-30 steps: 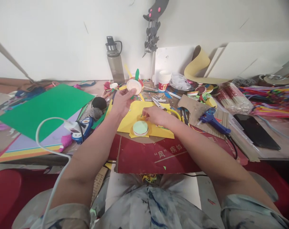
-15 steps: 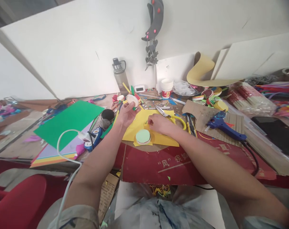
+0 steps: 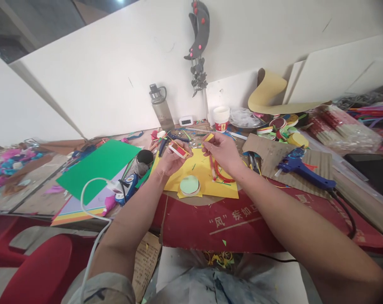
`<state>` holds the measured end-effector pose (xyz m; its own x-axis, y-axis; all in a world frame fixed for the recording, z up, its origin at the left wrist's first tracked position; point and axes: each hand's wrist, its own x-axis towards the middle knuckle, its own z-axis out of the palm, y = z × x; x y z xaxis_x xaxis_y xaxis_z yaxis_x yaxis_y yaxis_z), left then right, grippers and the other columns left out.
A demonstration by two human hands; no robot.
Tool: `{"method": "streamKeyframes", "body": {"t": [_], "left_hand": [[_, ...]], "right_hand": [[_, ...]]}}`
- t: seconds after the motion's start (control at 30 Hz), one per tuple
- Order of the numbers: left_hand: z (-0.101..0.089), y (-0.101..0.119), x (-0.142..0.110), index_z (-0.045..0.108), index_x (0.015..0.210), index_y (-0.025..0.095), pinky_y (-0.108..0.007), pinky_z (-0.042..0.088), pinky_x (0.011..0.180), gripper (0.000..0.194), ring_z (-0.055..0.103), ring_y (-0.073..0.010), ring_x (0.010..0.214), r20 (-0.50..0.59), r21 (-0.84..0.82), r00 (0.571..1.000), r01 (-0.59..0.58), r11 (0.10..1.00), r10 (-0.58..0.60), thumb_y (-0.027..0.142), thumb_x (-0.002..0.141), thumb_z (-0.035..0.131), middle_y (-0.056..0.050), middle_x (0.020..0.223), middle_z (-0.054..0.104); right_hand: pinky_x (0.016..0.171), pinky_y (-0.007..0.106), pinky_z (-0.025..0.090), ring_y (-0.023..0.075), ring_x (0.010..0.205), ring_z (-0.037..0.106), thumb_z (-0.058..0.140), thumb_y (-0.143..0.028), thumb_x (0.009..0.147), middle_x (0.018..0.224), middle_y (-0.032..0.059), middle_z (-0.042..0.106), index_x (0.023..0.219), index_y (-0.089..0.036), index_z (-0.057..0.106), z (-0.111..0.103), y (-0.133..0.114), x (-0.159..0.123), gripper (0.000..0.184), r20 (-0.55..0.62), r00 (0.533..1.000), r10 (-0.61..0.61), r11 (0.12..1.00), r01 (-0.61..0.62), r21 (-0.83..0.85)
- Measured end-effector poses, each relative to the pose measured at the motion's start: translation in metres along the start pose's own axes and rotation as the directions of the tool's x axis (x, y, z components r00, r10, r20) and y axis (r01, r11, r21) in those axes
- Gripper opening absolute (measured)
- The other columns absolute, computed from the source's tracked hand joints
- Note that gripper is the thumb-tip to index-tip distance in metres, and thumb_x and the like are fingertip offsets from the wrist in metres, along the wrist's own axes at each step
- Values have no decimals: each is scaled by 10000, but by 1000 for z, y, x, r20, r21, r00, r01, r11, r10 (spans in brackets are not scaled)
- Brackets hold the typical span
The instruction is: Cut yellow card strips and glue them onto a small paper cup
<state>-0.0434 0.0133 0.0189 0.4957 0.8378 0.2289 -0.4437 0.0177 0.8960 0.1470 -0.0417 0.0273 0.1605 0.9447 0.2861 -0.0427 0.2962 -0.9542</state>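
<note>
My left hand is closed around a small round piece with a white rim and red and yellow strips, tilted on its side. To its right, my right hand pinches a short yellow paper strip; the two hands are apart. Beneath them lies a yellow paper sheet. A white disc with a light green top rests on the sheet's near edge. Close below my right hand is a red looped item, partly covered, whose kind I cannot make out.
A blue glue gun lies on cardboard at right, with a cutter beside it. Behind stand a bottle and paper cups. Green paper and a white cable are at left.
My left hand has turned the round piece onto its side. My right hand has risen from the sheet and now shows a yellow strip. The yellow-handled scissors no longer show there; a red loop does.
</note>
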Motion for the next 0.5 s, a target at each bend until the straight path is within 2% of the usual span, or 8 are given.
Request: {"method": "streamKeyframes", "body": {"t": [0.17, 0.3, 0.5], "left_hand": [[2, -2, 0, 696, 791, 223, -300, 516, 742, 494, 621, -132, 737, -9, 31, 1000, -15, 999, 15, 429, 484, 1024, 5, 788, 681], [7, -1, -1, 718, 787, 213, -273, 519, 731, 455, 630, -118, 737, -7, 12, 1000, -16, 1000, 16, 407, 511, 1024, 9, 782, 692], [10, 1, -1, 727, 781, 213, -265, 534, 728, 473, 646, -118, 740, -51, 24, 999, 5, 1000, -4, 394, 473, 1038, 13, 777, 713]], "right_hand": [[615, 270, 530, 137, 706, 637, 781, -381, 775, 754, -9, 675, 877, -209, 674, 2, -7, -6, 227, -26, 997, -68, 997, 69, 33], [699, 288, 545, 142, 790, 641, 766, -353, 794, 880, 20, 717, 856, -205, 682, 4, -10, -8, 181, -64, 990, -124, 992, 125, 1], [703, 284, 541, 138, 777, 634, 747, -312, 813, 864, 14, 724, 849, -208, 699, 7, -13, -12, 120, -45, 989, -140, 990, 140, -8]]}}
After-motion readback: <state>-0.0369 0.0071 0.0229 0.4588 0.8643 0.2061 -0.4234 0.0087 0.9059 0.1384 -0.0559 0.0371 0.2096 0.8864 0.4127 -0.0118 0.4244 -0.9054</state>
